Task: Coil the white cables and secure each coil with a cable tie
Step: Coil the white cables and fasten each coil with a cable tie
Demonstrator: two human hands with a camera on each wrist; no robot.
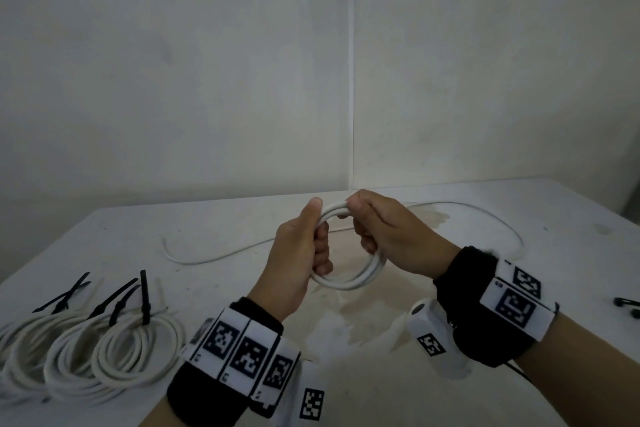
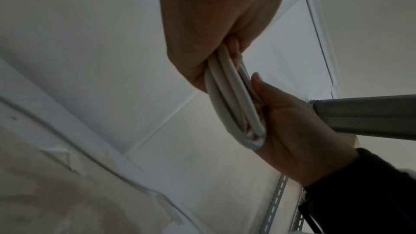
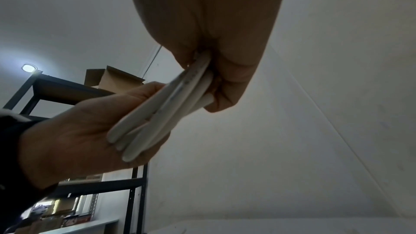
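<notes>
A white table (image 1: pixel 519 288) bears three tied coils (image 1: pixel 86 354) at its left. Above its middle, the left hand (image 1: pixel 298 260) and right hand (image 1: pixel 391 236) each curl their fingers around a white cable coil (image 1: pixel 356 279), its loose tail (image 1: pixel 214 256) trailing on the tabletop.

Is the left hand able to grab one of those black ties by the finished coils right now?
Probably not yet: the left hand grips the coil with the right hand. The black ties lie open nearby.

Three tied coils (image 1: pixel 135 354); one cable (image 1: pixel 349 274) half-coiled in two hands (image 1: pixel 301 253); five black ties (image 1: pixel 144 302).
</notes>
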